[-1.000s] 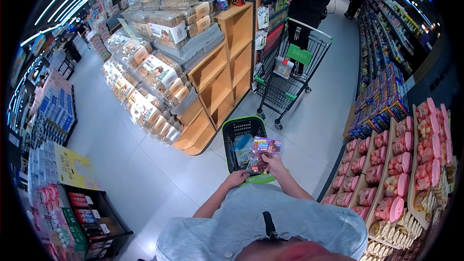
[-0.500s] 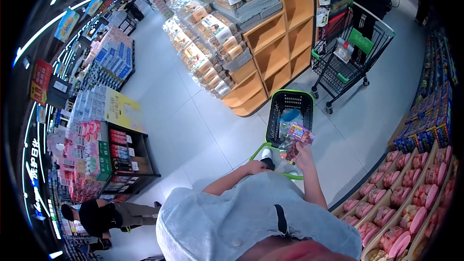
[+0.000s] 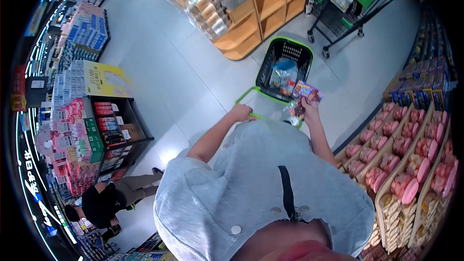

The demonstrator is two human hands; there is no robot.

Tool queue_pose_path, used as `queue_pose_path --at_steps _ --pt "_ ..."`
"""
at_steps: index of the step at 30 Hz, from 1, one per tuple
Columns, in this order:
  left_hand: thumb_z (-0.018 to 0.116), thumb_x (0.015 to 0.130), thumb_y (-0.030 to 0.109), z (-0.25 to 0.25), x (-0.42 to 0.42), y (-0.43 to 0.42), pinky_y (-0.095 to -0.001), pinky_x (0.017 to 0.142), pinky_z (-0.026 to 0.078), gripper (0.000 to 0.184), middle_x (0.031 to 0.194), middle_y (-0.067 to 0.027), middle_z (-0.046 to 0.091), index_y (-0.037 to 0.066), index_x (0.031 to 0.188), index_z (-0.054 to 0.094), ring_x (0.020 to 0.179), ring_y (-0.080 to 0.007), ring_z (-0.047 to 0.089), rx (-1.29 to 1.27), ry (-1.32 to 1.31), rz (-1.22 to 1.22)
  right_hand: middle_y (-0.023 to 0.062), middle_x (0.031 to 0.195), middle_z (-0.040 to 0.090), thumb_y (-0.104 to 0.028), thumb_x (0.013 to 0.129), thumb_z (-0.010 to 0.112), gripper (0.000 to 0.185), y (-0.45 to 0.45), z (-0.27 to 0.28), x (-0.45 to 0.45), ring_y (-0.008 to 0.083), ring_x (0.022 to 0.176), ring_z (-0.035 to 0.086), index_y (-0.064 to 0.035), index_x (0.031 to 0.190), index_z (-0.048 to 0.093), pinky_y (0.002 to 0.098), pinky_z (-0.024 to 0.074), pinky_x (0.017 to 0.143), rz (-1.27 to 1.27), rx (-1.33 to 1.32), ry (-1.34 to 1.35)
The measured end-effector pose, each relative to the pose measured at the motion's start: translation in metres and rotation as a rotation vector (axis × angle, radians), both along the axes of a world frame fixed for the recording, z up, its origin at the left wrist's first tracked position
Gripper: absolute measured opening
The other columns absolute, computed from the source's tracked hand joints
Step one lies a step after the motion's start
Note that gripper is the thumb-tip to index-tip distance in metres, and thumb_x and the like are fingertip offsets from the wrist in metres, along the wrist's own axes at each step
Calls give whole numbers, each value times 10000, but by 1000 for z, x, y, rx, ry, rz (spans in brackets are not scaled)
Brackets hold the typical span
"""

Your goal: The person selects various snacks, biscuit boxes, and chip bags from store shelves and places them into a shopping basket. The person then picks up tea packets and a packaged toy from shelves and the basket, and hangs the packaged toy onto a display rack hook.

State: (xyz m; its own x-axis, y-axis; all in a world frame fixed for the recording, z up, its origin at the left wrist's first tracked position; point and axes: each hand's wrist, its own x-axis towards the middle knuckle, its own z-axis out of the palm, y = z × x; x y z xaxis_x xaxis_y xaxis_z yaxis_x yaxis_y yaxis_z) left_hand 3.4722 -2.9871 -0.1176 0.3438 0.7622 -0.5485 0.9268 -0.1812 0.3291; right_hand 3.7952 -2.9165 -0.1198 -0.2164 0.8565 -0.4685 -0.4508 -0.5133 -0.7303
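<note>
Purple packet: the printed packet (image 3: 307,92) is in the right hand, beside the near right corner of the basket; its lower part is clear, with small dark pieces showing.
Right hand: the right hand (image 3: 310,108) has its grip clamped on the packet, thumb and fingers pinching it.
Left hand: the left hand (image 3: 240,111) has its grip closed around the green handle (image 3: 257,115).
Black basket: the green-rimmed basket (image 3: 263,67) is in front of the person; whether it touches the floor is hard to tell.
In the basket: clear and blue bags (image 3: 285,71).
Beyond the basket: a wooden shelf unit (image 3: 271,1) with clear packs beside it, and a wire shopping cart (image 3: 368,13).
Right side: rows of pink-lidded jars (image 3: 403,187).
Left side: a yellow board (image 3: 105,79) above a dark display rack, and another person (image 3: 100,204) near shelves.
Floor: pale tiles (image 3: 193,82).
</note>
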Motion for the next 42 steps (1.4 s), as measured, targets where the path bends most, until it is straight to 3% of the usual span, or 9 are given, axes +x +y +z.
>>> queue_pose_path --at_steps 1,12,15,20,24,33,34,40,42 --pt "514 762 733 -2 -15 -9 -452 729 518 681 839 -154 686 99 906 716 817 -341 656 -3 -4 -13 23 858 622 -126 950 562 114 -5 -14 -4 129 718 610 -56 1039 578 283 518 629 48 -34 -84" --pt "573 832 538 19 -128 -170 -432 781 523 422 957 -113 691 182 1016 704 933 -301 648 -131 -15 239 45 841 631 -161 952 562 112 -117 -15 -168 158 688 632 -63 1006 572 311 547 538 -22 -93 -149" --pt "568 846 484 14 -143 -207 -430 781 523 368 958 -108 690 187 1021 697 942 -302 646 -151 -26 364 59 853 639 -189 937 591 152 -133 0 -204 174 699 643 -64 1017 559 343 575 566 187 -162 -98" --pt "564 846 410 16 -162 -251 -446 735 519 291 878 -120 685 175 965 690 863 -321 654 -115 -122 528 60 983 639 -185 923 610 244 -139 5 -249 172 895 632 -45 1116 557 335 555 765 555 -125 -26" --pt "574 834 356 7 -165 -271 -474 673 499 226 839 -134 678 161 892 673 808 -327 651 -56 -174 609 64 971 636 -153 925 601 214 -137 -8 -285 176 865 634 -48 1107 560 344 568 731 677 -113 -19" --pt "577 833 336 -3 -192 -266 -464 698 510 220 839 -135 678 148 899 670 812 -346 647 -62 -197 820 63 970 605 -109 931 575 246 -89 8 -354 191 861 630 -65 1163 506 406 609 669 485 -55 77" --pt "575 831 328 -3 -198 -257 -462 701 511 217 841 -136 679 149 905 673 816 -345 649 -74 -160 812 43 870 649 -101 908 617 158 -83 11 -367 129 640 596 -52 1050 567 263 514 510 377 -62 60" --pt "563 814 295 -6 -239 -187 -467 724 517 216 845 -146 681 169 936 690 840 -351 655 -82 -34 746 33 811 664 -173 902 636 181 1 11 -402 128 576 649 -45 1017 579 192 403 387 575 78 -46" --pt "558 813 304 -5 -252 -172 -463 735 519 228 858 -147 684 174 944 693 852 -352 657 -107 -31 755 50 812 667 -157 898 634 143 35 16 -408 158 609 675 -43 978 602 214 443 411 645 47 -58"
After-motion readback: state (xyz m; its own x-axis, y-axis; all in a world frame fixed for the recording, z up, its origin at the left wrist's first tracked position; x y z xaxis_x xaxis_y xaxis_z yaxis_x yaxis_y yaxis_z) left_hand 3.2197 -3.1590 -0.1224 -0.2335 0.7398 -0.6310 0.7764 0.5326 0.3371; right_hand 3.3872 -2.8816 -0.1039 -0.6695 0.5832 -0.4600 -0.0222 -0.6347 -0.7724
